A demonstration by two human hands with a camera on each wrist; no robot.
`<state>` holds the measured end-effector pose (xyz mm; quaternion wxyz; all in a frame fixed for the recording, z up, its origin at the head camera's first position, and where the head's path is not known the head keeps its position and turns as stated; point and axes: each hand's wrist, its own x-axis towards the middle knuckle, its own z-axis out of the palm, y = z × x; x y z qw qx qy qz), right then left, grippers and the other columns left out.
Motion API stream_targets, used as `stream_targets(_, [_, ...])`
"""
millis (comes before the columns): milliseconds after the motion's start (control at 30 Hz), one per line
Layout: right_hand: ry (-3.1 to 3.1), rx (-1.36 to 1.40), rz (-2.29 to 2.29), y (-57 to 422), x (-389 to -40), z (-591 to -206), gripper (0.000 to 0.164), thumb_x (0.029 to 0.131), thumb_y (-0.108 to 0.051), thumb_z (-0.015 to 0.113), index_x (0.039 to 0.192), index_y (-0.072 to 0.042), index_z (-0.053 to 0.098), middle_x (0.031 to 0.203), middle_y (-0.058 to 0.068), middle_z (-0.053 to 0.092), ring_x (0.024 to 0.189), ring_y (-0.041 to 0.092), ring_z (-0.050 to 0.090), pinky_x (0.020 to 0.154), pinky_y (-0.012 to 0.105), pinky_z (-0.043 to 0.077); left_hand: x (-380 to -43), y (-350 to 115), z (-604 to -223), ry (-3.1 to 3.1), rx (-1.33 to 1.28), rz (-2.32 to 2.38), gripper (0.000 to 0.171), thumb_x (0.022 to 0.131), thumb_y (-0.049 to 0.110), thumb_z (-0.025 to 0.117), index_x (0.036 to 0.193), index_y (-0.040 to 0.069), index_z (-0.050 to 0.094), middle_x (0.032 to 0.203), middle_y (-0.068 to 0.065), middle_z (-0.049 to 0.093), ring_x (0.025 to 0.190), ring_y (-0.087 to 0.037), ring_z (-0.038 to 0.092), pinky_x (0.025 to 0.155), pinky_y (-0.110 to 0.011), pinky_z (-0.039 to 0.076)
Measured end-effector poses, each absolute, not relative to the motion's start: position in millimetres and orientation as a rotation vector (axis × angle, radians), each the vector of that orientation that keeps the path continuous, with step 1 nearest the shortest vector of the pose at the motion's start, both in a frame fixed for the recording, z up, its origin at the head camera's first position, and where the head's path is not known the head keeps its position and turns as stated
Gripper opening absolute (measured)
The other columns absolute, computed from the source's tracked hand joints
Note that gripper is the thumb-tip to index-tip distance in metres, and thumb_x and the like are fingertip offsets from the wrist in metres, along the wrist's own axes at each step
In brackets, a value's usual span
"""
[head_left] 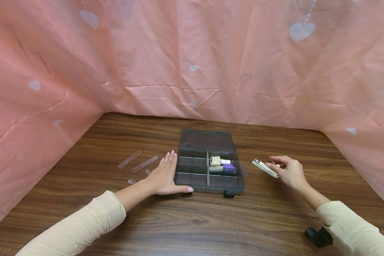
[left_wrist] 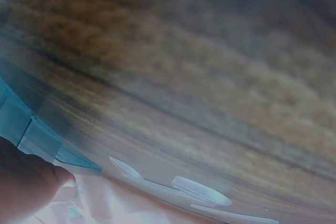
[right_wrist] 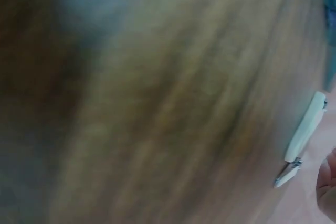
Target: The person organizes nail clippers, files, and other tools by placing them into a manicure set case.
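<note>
My left hand (head_left: 166, 175) lies with fingers spread along the left side of a dark translucent compartment box (head_left: 192, 180), its thumb over the front edge. In the left wrist view the thumb (left_wrist: 39, 179) overlaps the box's side. At the right, my right hand (head_left: 291, 174) is bent over a small nail clipper (right_wrist: 289, 174), thumb and fingers parted around it. A gap shows between hand and clipper in the right wrist view. Close by lies a larger white nail clipper (head_left: 265, 168), its end beside the thumb. Two nail polish bottles, one cream (head_left: 215, 161), one purple (head_left: 228, 169), lie in a right compartment.
Clear plastic strips (head_left: 129, 159) and small clear pieces (head_left: 132, 181) lie left of the box. The box's lid (head_left: 208, 139) is folded back behind it. A black object (head_left: 318, 237) sits by the right sleeve. Pink curtains (head_left: 211, 53) close off the table's back and sides.
</note>
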<state>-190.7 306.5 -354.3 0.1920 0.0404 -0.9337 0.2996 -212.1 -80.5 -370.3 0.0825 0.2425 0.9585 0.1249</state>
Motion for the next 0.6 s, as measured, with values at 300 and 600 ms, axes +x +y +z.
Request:
stream_targets(300, [-2.834, -0.099, 0.844, 320, -184, -364, 0.036, 0.082, -0.022, 0.069, 0.104, 0.007, 0.067, 0.094, 0.024, 0.069, 0.07, -0.002, 0.053, 0.058, 0.02, 0.043, -212, -80, -370, 2.862, 0.721, 0.366, 0.123, 0.071, 0.079, 0.05, 0.147, -0.002, -0.002, 0.155, -0.02, -0.007, 0.144, -0.03, -0.006, 0.118, -0.043, 0.005])
stream_targets(600, [-2.938, -0.127, 0.846, 324, -187, -365, 0.037, 0.081, -0.02, 0.07, 0.102, 0.009, 0.065, 0.083, 0.019, 0.069, 0.067, 0.009, 0.053, 0.058, 0.025, 0.04, -213, -81, -372, 2.873, 0.724, 0.356, 0.123, 0.071, 0.08, 0.049, 0.147, -0.003, -0.002, 0.155, -0.021, -0.006, 0.144, -0.031, -0.005, 0.118, -0.043, 0.006])
